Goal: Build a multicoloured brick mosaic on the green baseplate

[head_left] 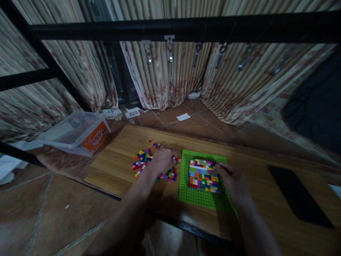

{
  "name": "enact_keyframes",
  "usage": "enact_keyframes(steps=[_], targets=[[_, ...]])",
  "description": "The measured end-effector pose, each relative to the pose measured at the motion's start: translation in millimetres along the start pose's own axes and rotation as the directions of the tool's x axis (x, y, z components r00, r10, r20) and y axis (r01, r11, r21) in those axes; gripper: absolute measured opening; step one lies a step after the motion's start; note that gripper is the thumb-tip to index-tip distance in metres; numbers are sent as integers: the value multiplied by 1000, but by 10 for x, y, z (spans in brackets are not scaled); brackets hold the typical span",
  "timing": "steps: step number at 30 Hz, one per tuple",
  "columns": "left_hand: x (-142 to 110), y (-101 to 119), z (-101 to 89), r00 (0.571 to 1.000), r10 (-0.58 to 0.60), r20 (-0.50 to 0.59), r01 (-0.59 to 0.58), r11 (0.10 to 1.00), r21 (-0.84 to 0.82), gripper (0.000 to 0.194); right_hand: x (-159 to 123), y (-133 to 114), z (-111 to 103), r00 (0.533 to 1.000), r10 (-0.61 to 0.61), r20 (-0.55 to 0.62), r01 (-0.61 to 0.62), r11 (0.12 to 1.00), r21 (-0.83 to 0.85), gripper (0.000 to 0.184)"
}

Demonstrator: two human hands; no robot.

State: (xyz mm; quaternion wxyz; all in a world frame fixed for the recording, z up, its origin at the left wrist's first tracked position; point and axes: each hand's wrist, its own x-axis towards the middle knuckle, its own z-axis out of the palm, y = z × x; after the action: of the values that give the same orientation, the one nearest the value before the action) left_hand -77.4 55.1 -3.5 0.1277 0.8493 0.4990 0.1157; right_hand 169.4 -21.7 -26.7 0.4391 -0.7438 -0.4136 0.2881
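My left hand (pixel 163 159) reaches over a loose pile of small colourful toy bricks (pixel 142 161). Its fingers bend down at the far side, and the back of the hand hides their tips. To the right lies a green studded baseplate (pixel 197 201). On it sits a roughly square block of multicoloured bricks (pixel 204 176), packed in rows. My right hand (pixel 234 179) is at the upper right corner of that block, thumb and fingers pinched together. Whatever may be between those fingertips is too small and dark to make out.
A clear plastic tub (pixel 77 133) with an orange label stands beyond the left end of the wooden table (pixel 112 160). A flat black rectangular thing (pixel 298 195) lies at the table's right. Striped curtains (pixel 165 78) hang behind a black metal bar (pixel 186 30) with hanging clips.
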Motion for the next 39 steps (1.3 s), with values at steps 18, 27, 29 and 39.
enact_keyframes(steps=[18, 27, 29, 39], targets=[[-5, 677, 53, 958, 266, -108, -287, 873, -395, 26, 16, 21, 41, 999, -53, -4, 53, 997, 53, 33], [78, 893, 203, 963, 265, -56, -270, 954, -131, 25, 19, 24, 29, 999, -42, 2, 42, 996, 74, 33], [85, 927, 209, 970, 238, -50, -241, 967, -76, 27, 20, 24, 28, 999, -37, 12, 36, 996, 86, 34], [122, 981, 291, 987, 149, -64, -153, 986, -64, 33, -6, -4, 12, 999, -25, 31, 22, 994, 104, 33]])
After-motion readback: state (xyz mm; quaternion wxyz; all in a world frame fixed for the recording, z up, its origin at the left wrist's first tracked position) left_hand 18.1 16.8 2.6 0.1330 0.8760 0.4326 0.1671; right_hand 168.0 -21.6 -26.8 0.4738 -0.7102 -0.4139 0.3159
